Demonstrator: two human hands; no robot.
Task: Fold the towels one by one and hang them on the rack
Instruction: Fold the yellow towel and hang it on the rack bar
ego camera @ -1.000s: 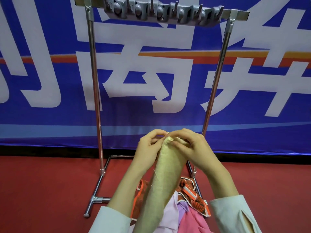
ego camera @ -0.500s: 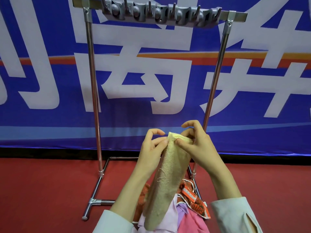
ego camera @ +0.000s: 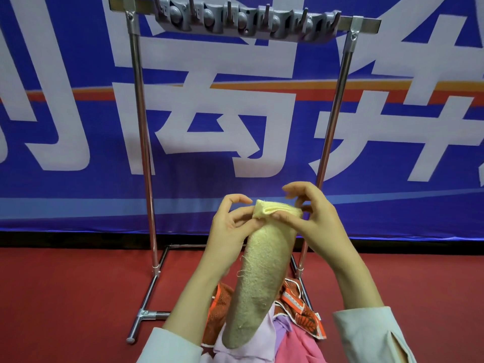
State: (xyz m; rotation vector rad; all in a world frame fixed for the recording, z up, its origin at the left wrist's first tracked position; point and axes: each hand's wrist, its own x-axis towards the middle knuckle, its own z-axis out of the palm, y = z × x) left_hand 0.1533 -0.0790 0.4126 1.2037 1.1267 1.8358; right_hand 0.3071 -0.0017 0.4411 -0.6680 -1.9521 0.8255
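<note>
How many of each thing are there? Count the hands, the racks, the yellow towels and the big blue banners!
Hands: 2, the left hand and the right hand
Rack: 1
Yellow towel: 1, pinched at the top by both hands
Banner: 1
Total: 5
The cloths in the pile overlap too much to count.

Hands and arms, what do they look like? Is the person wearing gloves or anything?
No gloves: the left hand and right hand are bare, with no rings, watch or bracelet showing. The forearms are bare too. Lower down come loose, pale grey sleeves: the left sleeve and the right sleeve, whose cuff has a slit.
</note>
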